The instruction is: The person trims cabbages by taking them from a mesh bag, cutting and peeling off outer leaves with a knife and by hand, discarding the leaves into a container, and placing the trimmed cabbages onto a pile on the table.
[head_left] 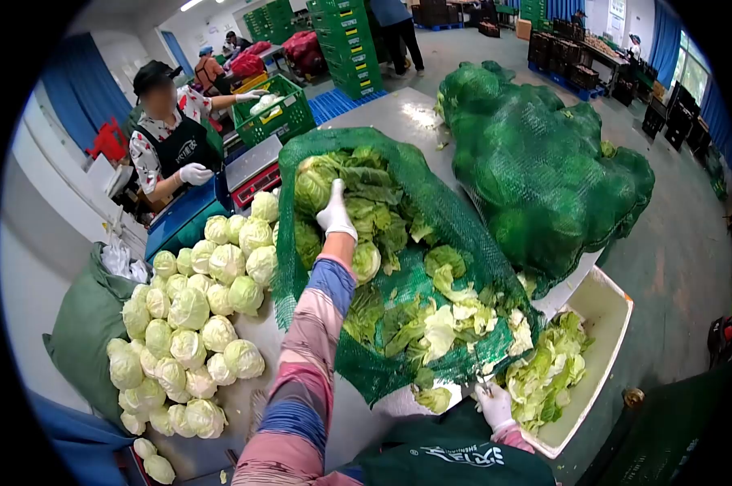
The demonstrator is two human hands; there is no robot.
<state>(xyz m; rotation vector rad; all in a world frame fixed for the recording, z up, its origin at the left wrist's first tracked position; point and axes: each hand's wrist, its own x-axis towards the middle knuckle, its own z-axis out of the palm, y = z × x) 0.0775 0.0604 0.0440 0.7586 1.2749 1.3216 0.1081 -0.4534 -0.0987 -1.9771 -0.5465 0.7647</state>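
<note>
My left hand point(336, 212), in a white glove, reaches far into an opened green mesh sack point(418, 174). Its thumb and fingers are spread around the near side of a green cabbage point(314, 183). More cabbages with dark outer leaves lie about it, and loose leaves point(443, 328) cover the sack's near part. Low on the right, my gloved right hand point(495, 405) is closed at the sack's near edge, beside the white bin point(611, 360) of leaves. A thin dark thing shows at its fingertips, too small to name.
Trimmed pale cabbages point(189, 308) are heaped on the metal table at left. A full green mesh sack point(544, 162) lies at right. Across the table, a co-worker point(175, 134) reaches to a green crate point(277, 117) beside a red scale point(254, 185). Stacked crates point(349, 49) stand behind.
</note>
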